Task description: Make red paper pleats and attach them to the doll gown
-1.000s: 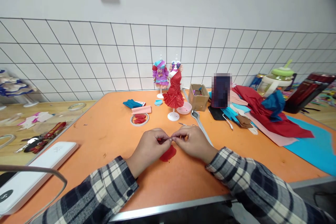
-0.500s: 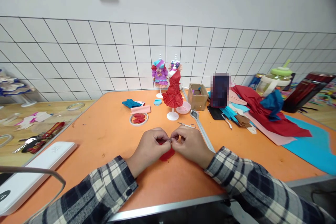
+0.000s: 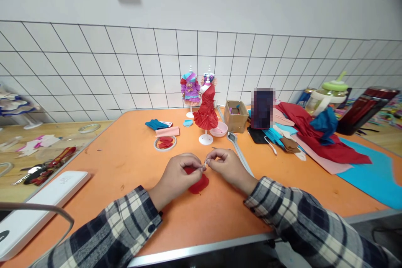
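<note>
My left hand (image 3: pixel 184 173) is closed in a pinch over the table's front middle. Facing it, my right hand (image 3: pixel 230 167) pinches too, thumb against forefinger, with a tiny pale bit showing at the tips. The fingertips of both hands nearly meet; what they grip is too small to name. Below them is a flat, rounded red piece of thin material (image 3: pixel 199 185), partly covered by my left hand; whether it is held or just lies there I cannot tell. Beyond stands a small dress form in a red ruffled dress (image 3: pixel 207 109), next to another in a purple dress (image 3: pixel 190 88).
Red scraps lie in a clear ring-shaped dish (image 3: pixel 165 143). Near the forms are a pink bowl (image 3: pixel 219 130), a cardboard box (image 3: pixel 236 116) and a phone (image 3: pixel 262 109). Coloured sheets (image 3: pixel 326 138) and a dark red flask (image 3: pixel 367 111) occupy the right; a white power bank (image 3: pixel 47 209) the left.
My right hand's fingertips have drawn slightly up and apart from my left hand's, and its fingers have straightened a little. More of the red piece shows. The small scissors are now mostly covered by my right hand.
</note>
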`<state>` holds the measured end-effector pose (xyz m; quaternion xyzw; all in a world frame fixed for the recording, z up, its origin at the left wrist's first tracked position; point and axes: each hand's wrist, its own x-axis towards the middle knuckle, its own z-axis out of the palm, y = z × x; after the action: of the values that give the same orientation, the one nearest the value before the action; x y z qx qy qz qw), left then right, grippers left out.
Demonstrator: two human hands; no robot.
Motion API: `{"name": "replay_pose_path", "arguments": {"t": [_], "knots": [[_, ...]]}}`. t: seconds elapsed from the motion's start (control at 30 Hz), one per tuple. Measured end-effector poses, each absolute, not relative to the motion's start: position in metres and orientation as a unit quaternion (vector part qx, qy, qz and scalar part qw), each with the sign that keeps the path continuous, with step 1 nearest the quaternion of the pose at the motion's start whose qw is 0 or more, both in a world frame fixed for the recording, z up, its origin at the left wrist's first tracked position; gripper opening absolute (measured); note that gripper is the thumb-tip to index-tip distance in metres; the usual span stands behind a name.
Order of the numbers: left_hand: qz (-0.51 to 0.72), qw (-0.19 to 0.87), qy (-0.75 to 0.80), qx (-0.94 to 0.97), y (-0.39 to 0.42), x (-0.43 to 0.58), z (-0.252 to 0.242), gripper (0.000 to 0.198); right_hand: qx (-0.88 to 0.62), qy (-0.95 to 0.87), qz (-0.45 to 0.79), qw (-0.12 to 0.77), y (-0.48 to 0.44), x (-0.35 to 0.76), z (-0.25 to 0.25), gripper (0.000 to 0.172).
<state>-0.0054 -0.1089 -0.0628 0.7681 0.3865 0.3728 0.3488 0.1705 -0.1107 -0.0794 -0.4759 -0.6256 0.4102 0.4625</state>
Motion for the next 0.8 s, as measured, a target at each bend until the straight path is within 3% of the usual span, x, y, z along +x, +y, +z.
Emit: {"name": "replay_pose_path", "arguments": {"t": [0.27, 0.47, 0.8], "knots": [[0.393, 0.401, 0.371, 0.739, -0.108, -0.005, -0.063, 0.011, -0.486, -0.540, 0.493, 0.479, -0.103, 0.177, -0.080, 0.008], [0.390, 0.530, 0.407, 0.634, -0.103, -0.008, -0.069, 0.017, -0.512, -0.522, 0.486, 0.479, -0.099, 0.176, -0.085, 0.007], [0.422, 0.649, 0.391, 0.498, -0.099, -0.006, -0.073, 0.025, -0.543, -0.510, 0.467, 0.476, -0.091, 0.176, -0.093, 0.007]]}}
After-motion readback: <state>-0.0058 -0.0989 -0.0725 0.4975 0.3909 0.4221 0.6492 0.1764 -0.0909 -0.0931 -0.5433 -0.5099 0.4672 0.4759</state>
